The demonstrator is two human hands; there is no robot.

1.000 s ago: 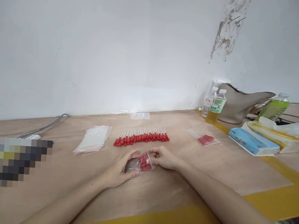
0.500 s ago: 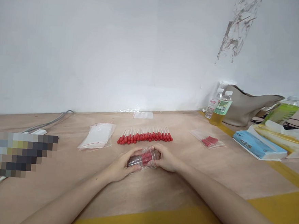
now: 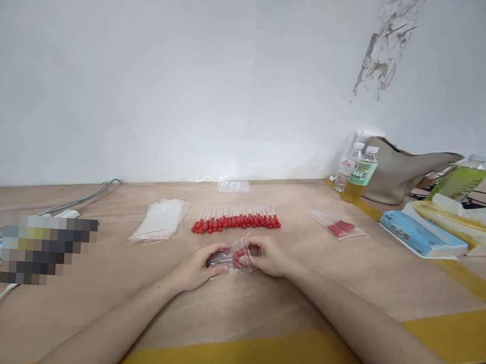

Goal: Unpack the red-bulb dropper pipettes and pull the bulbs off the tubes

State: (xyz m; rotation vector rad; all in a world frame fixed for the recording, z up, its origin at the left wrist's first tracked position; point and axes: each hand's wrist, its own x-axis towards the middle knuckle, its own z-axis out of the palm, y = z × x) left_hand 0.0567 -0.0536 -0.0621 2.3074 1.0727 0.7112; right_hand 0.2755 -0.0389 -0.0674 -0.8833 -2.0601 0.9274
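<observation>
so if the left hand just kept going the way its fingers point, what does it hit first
The left hand points right, across the small clear bag of red-capped pieces it already grips. Just past the bag is the right hand, holding the other end, so it would likely meet that first.

A chunk of the table's left side is blanked out by a pixelated block (image 3: pixel 49 250), so whatever's there can't be made out. The small clear bag (image 3: pixel 232 258) is partly covered by the left hand (image 3: pixel 197 267) and right hand (image 3: pixel 269 256); its red contents can't be counted. Both forearms are cut off at the bottom edge.
</observation>
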